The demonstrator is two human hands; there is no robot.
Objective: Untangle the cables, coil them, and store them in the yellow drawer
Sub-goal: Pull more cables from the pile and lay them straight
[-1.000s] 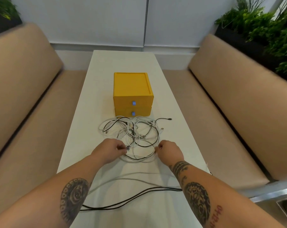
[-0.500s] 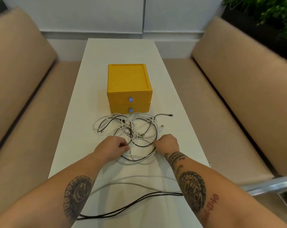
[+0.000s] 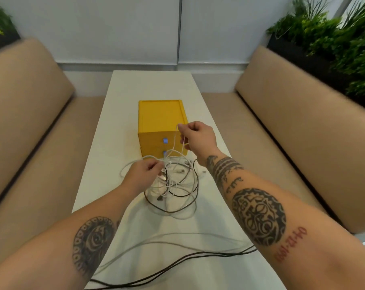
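A tangle of white and black cables [image 3: 175,189] hangs partly lifted above the white table [image 3: 118,126], in front of the yellow drawer box [image 3: 158,118]. The box has two shut drawers with small blue knobs. My left hand [image 3: 141,174] pinches a white strand at the left side of the tangle. Raised in front of the box's right front corner, my right hand [image 3: 198,137] pinches a white cable [image 3: 175,141], which runs down into the tangle.
A long black cable [image 3: 177,266] and a grey cable [image 3: 167,237] lie across the near part of the table. Tan padded benches [image 3: 292,122] flank both sides of the table. Green plants [image 3: 334,38] stand behind the right bench.
Both hands rose off the table with the tangle. My right hand lifted a white cable up to the level of the box front; my left hand pulled a strand up at the left.
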